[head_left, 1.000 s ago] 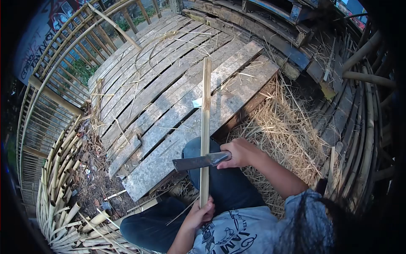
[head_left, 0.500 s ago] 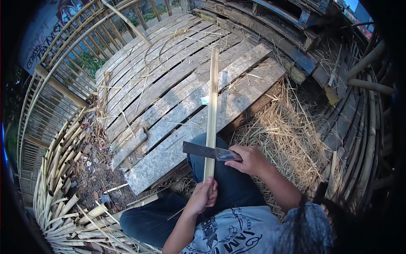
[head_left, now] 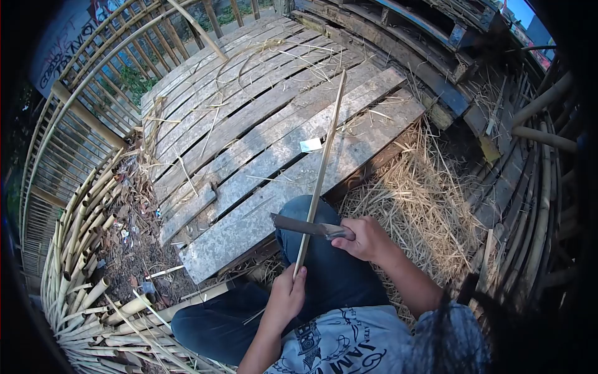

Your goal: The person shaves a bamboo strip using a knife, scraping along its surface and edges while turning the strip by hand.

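A long bamboo strip (head_left: 326, 162) slants up and to the right from my lap, its narrow edge toward me. Its lower end is in my left hand (head_left: 286, 293), fingers closed round it. My right hand (head_left: 364, 238) grips the handle of a knife (head_left: 302, 225). The broad dark blade lies across the strip above my left hand, over my raised knee, pointing left. A small white piece (head_left: 311, 144) rests on the wooden pallet (head_left: 230, 227) beside the strip.
Straw shavings (head_left: 423, 206) cover the ground at the right. Cut bamboo poles (head_left: 134, 306) lie at the lower left, below a bamboo fence (head_left: 90, 115). Stacked pallets (head_left: 405, 47) stand at the upper right, with more poles (head_left: 539, 206) along the right side.
The bamboo strip has turned from its broad face to its narrow edge, and its top has tilted right. The knife and my right hand have shifted slightly right since the first frame.
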Demonstrator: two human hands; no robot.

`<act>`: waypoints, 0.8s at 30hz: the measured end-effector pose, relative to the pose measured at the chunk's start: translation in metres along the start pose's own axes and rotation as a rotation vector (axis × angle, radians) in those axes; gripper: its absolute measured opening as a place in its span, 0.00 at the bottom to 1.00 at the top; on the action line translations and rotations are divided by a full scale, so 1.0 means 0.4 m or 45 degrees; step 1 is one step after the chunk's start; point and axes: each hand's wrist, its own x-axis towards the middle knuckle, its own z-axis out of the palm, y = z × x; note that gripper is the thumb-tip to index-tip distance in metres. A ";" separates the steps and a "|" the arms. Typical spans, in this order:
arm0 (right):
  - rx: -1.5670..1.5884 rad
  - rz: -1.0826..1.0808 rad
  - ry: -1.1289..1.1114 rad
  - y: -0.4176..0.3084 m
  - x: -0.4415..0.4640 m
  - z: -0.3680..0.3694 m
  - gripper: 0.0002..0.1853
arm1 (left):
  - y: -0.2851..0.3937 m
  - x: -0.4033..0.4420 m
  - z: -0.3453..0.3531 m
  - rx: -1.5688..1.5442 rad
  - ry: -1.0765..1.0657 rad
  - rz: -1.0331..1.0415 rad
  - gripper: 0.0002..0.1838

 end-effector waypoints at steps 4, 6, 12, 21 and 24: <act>-0.018 0.035 -0.049 -0.018 -0.008 -0.008 0.23 | 0.051 -0.013 -0.010 0.298 0.137 0.054 0.12; -0.011 0.023 -0.054 -0.022 -0.010 -0.013 0.23 | 0.050 -0.011 -0.011 0.347 0.144 0.051 0.11; -0.037 0.138 -0.167 -0.052 -0.009 -0.034 0.29 | 0.039 -0.002 -0.003 0.366 0.162 0.099 0.09; -0.164 0.103 -0.078 -0.043 -0.005 0.007 0.33 | 0.019 -0.010 -0.006 0.363 0.133 0.060 0.07; -0.191 0.074 -0.087 -0.039 -0.013 0.008 0.33 | 0.015 -0.010 -0.010 0.279 0.129 0.079 0.07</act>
